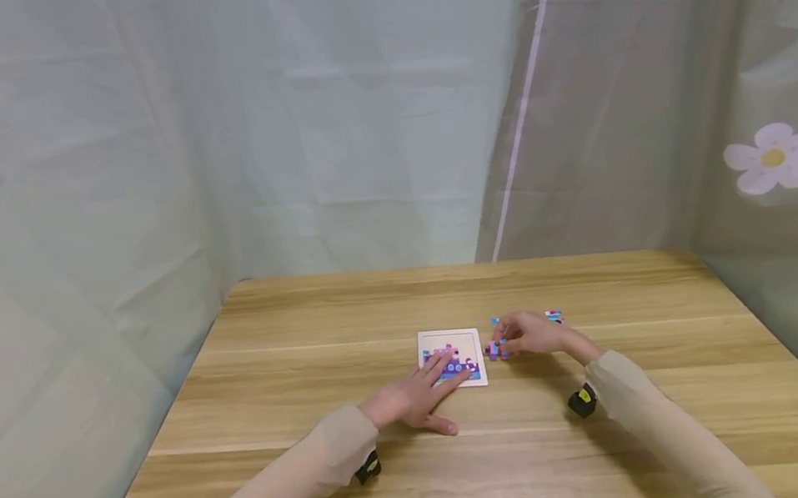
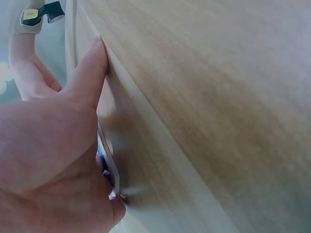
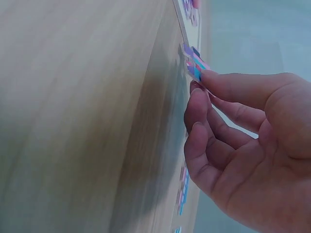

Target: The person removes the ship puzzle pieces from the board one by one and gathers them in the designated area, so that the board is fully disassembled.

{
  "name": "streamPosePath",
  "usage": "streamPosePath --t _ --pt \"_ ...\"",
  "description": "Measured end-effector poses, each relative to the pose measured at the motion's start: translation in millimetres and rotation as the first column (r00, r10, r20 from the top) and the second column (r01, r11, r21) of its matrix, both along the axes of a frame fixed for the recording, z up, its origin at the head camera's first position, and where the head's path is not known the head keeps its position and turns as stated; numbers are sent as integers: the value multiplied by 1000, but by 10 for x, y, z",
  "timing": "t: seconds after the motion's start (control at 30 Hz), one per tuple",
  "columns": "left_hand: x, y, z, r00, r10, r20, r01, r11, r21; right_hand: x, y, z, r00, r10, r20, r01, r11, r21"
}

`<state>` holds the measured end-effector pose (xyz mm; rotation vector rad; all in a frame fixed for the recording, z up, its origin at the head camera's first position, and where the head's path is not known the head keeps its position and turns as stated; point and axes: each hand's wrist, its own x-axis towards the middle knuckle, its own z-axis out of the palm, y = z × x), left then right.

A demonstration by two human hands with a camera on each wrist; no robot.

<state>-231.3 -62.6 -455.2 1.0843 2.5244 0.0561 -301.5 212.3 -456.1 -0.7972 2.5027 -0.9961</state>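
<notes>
My left hand lies with spread fingers across a white-framed jigsaw puzzle tray. Its fingertips rest on the joined purple and blue pieces in the lower part of the frame. In the left wrist view the thumb stretches out onto the wood beside the tray's edge. Just right of the tray, my right hand pinches a colourful jigsaw piece between thumb and index finger, close over the table. The other fingers curl loosely below it.
More loose puzzle pieces lie beyond and beside the right hand, partly hidden by it. The wooden table extends around the tray, with pale curtains hanging behind its far edge. A black wrist camera sits under the right sleeve.
</notes>
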Motion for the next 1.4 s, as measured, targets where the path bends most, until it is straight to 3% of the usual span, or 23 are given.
streamPosePath --t 0.33,0.6,0.83,1.4 --pt "-6 0 -19 1000 -3 9 3 1000 -8 -20 123 -48 998 -38 -49 39 999 32" --pt "-25 5 -37 1000 5 0 -5 1000 -8 -14 136 -49 986 -160 -44 162 986 44" --pt "-28 6 -34 1000 9 1 -9 1000 -2 -36 151 -56 982 -151 -113 158 986 61" --pt "-19 -3 -43 1000 8 -1 -8 1000 -4 -30 155 -63 981 -166 -96 173 982 70"
